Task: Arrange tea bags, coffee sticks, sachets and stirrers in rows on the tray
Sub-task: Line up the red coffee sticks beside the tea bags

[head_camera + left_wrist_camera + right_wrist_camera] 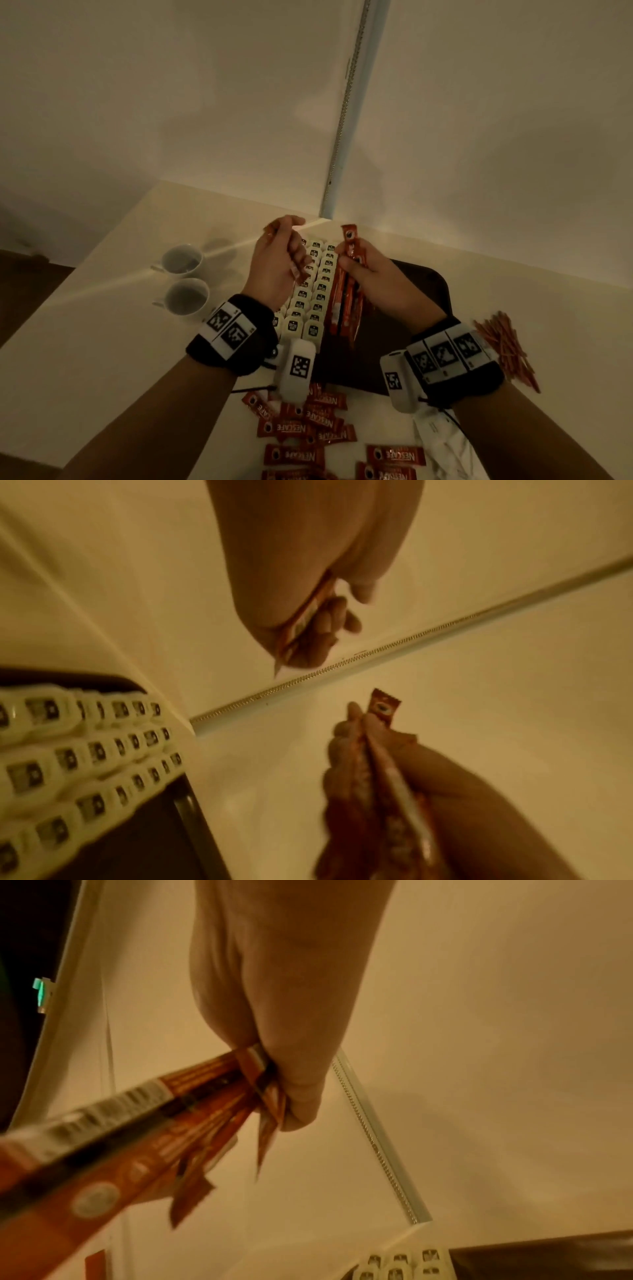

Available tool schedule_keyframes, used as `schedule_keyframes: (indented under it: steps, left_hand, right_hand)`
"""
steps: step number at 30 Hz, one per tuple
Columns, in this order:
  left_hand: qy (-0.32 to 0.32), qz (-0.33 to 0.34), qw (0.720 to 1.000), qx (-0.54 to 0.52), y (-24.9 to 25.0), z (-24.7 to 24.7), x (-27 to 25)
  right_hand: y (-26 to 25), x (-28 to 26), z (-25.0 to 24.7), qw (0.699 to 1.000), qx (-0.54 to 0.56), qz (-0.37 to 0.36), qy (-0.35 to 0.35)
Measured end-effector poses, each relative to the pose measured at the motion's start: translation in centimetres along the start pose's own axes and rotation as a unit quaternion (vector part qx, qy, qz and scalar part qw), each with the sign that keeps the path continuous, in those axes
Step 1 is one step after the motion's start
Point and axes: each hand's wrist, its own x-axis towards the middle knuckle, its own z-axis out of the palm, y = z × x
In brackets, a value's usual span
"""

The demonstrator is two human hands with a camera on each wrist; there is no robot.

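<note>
Nearest to us on the pale counter (pixel 102 342), loose coffee sticks (pixel 301 425) lie scattered with their red wrappers at all angles, white sachets (pixel 442 445) just to their right, and a heap of thin stirrers (pixel 507 346) beside our right wrist. Further in sits the dark tray (pixel 421 284), where we see three rows of tea bags (pixel 313 298) filling its left part, running away from us. Above the tray, our right hand (pixel 373 274) grips a bundle of coffee sticks (pixel 344 301), fingers (pixel 346 750) curled tight round them, one stick poking out past the fingertips. Our left hand (pixel 277 263) is held over the tea bags, its fingers (pixel 329 626) folded round a single coffee stick (pixel 301 620). Left of the tray, two white cups (pixel 183 277) stand side by side.
</note>
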Motion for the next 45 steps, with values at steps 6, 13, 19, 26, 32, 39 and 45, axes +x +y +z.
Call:
schedule_keyframes:
  steps: [6,13,19,26,32,39,45]
  left_hand:
    - [-0.225,-0.14,0.926,0.27,-1.1,0.8,0.2]
    - [-0.237,-0.138,0.916,0.294,-1.1,2.4,-0.9]
    - [-0.189,-0.155,0.923,0.299,-1.3,1.0,-1.1]
    - [-0.113,-0.127,0.977,0.129,-1.7,1.7,-0.1]
    - [-0.127,-0.226,0.964,0.048,-2.2,2.8,-0.1]
    - [-0.133,-0.259,0.956,0.038,-3.2,2.6,-0.1]
    - [-0.122,-0.256,0.958,0.033,-2.7,2.4,0.2]
  right_hand:
    - [-0.9,2.0,0.2,0.992,0.018,-0.068,0.109]
    - [-1.0,2.6,1.7,0.977,0.158,-0.047,0.137]
    - [-0.2,3.0,1.1,0.945,0.217,0.016,0.246]
    - [-1.3,1.9,1.9,0.961,0.2,-0.007,0.191]
    - [0.2,3.1,2.7,0.969,0.027,-0.014,0.246]
    - [1.3,3.3,0.3,0.979,0.022,-0.092,0.179]
    - [-0.6,2.5,-2.2,0.993,-0.086,-0.067,-0.038]
